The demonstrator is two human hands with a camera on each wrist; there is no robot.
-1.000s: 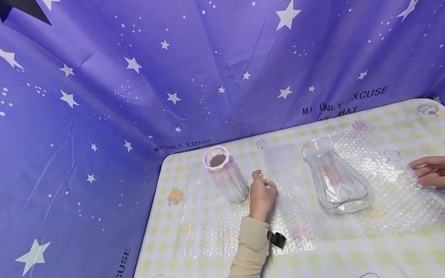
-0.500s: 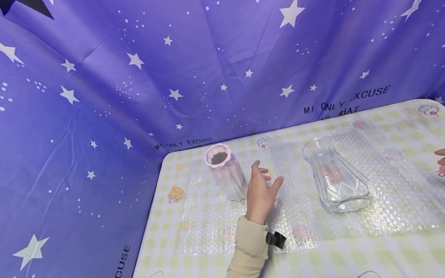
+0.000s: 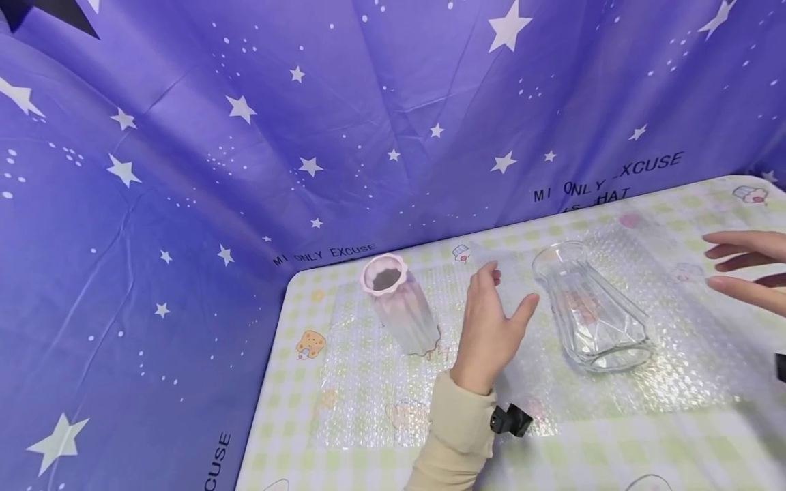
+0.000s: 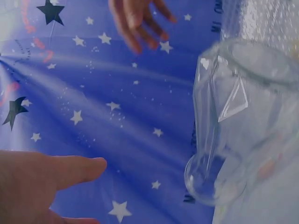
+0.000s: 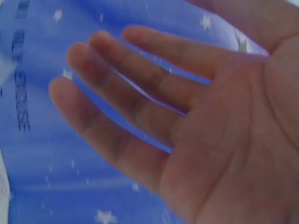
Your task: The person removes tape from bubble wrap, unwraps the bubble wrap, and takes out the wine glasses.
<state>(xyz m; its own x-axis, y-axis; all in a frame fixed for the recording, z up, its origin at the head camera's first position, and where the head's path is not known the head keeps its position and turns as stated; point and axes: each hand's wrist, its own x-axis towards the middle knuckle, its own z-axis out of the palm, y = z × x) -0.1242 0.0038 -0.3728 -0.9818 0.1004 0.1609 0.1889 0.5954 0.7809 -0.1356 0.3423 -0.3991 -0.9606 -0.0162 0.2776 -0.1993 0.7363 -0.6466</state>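
My left hand hovers over bubble wrap between two vases, thumb spread and fingers reaching forward, holding nothing. To its left stands the pink-and-white fluted vase, its scalloped mouth facing up. On its right is the clear glass vase; in the head view its mouth shows at upper left, its broad base at lower right. My right hand is raised at the right edge, fingers extended, to the right of the glass vase. The right wrist view shows its bare palm. In the left wrist view the glass vase lies beyond my thumb.
Sheets of clear bubble wrap spread across the table under both vases. A green-checked cloth with cartoon prints covers the table. A purple curtain with white stars hangs along the back and left edges.
My left hand has let go of the bubble wrap, opened and moved right toward the glass vase. The right hand slid almost out of view, then came back higher with fingers spread.
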